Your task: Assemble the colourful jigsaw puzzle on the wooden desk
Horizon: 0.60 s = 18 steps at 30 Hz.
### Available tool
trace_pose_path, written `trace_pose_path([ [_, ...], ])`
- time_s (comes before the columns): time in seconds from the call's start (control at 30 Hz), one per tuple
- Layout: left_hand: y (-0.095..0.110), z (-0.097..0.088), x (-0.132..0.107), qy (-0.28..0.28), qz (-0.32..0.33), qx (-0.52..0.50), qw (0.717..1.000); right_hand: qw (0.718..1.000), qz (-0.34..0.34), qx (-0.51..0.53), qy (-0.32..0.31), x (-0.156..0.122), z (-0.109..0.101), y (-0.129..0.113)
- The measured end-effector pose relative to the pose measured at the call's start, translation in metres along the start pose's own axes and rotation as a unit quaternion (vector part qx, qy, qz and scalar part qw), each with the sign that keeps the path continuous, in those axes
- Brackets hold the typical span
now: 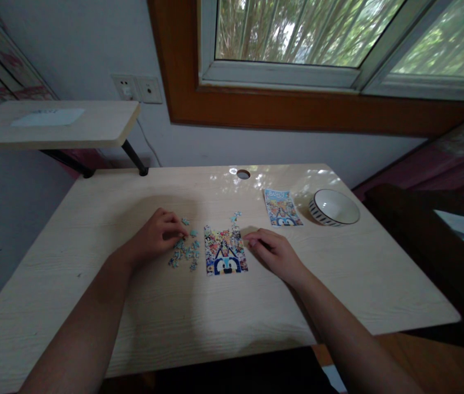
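Note:
A partly assembled jigsaw puzzle (227, 253) lies on the table, showing a blue cartoon dog face among many small colourful figures. Its upper edge is uneven, and a few pieces (236, 216) stick up at its top right. Left of it lies a loose group of puzzle pieces (183, 253), mostly pale blue-green. My left hand (164, 231) is over the upper part of this group, fingers curled and tips close together; whatever they pinch is hidden. At the puzzle's right edge rests my right hand (273, 251), fingers loosely bent, index fingertip and thumb slightly apart beside the edge.
A printed picture card (283, 208) with the same dog lies behind my right hand. Beside it stands a white bowl (334, 208) with a striped outside. A raised shelf (104, 128) on black legs overhangs the back left of the table (232, 312). The back edge has a cable hole (243, 174).

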<state>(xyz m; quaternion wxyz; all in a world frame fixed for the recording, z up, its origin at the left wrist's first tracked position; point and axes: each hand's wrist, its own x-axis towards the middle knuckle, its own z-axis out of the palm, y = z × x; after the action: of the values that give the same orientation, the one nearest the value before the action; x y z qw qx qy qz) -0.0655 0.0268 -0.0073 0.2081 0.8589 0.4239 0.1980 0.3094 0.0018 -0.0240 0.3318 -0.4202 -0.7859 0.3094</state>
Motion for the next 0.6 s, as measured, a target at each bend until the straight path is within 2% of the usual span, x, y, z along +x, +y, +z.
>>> trace_pose_path([
  [0.17, -0.002, -0.002, -0.002, -0.032, -0.013, -0.021, 0.999, 1.0, -0.003, -0.003, 0.0, 0.001, 0.0, -0.001],
  [0.47, -0.013, 0.001, -0.003, -0.015, -0.006, -0.026, 1.0, 1.0, -0.001, 0.004, 0.0, 0.001, 0.0, -0.004],
  [0.6, -0.014, 0.001, -0.004, -0.025, 0.0, -0.038, 0.999, 1.0, 0.0, 0.002, 0.002, 0.001, 0.0, -0.004],
])
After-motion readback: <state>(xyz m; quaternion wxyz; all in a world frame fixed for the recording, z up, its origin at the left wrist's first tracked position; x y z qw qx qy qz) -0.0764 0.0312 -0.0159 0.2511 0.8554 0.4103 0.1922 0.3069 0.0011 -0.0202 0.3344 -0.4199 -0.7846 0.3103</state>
